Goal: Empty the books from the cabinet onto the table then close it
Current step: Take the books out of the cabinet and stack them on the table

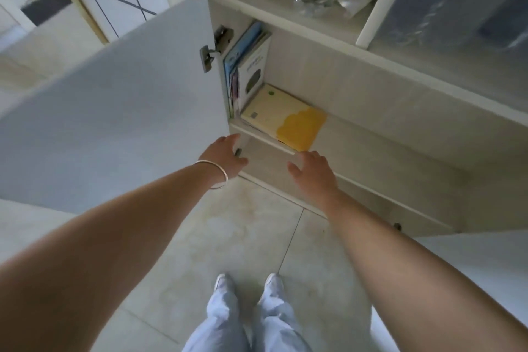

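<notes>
Two bare hands reach toward an open cabinet (pixel 357 88): the left hand (pixel 225 156), with one bracelet (pixel 213 174), rests loosely open by the door (pixel 114 111) edge, and the right hand (pixel 313 171) is spread, empty, just below the shelf. One yellow book (pixel 285 120) lies flat there; beside it about three books (pixel 247 68) stand upright against the left wall.

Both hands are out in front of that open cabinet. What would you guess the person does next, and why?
Probably the right hand reaches up to grasp the yellow book lying flat on the shelf: it is nearest, both hands are empty, and the left hand is at the open door edge. The upright books can follow.
</notes>
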